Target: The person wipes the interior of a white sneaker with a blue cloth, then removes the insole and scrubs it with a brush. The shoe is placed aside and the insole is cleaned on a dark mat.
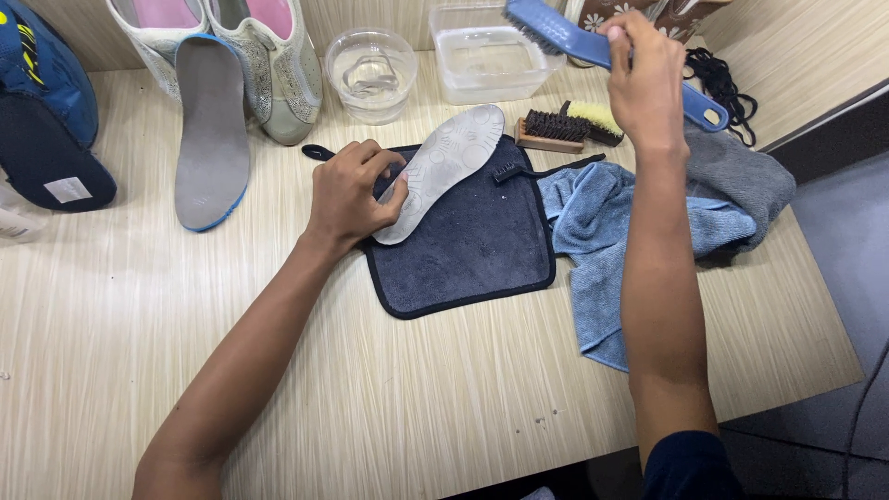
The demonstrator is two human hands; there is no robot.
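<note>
Holding the pale insole [443,172] down on the dark cloth mat [472,243], the left hand [350,196] has its fingers curled and pinched on the heel end, which is lifted slightly off the mat while the toe end points away toward the containers. The right hand [646,78] is closed firmly around the handle of a blue scrub brush [593,44], raised beyond the mat's far right corner, bristle head over the square plastic tub [489,57] of water. Risk noted: the brush appears to hang over the tub, so drips could land on the table [370,398] or the mat; a careless swing could tip the tub or the round clear bowl [372,74] just left of it. The insole is gripped only at one end and, in my judgement, could slide or flex under hard scrubbing. Beside the mat's far right edge lie a small wooden brush [554,130] and a yellow-bristled brush [597,118]; right of the mat sit a blue towel [602,241] and a grey towel [741,181]. Left of the mat lie a grey insole [211,139], a pair of pale shoes [269,56] and a blue shoe [46,111]. The surface is a light wood-grain table with a few specks near its front edge; dark floor shows to the right.
</note>
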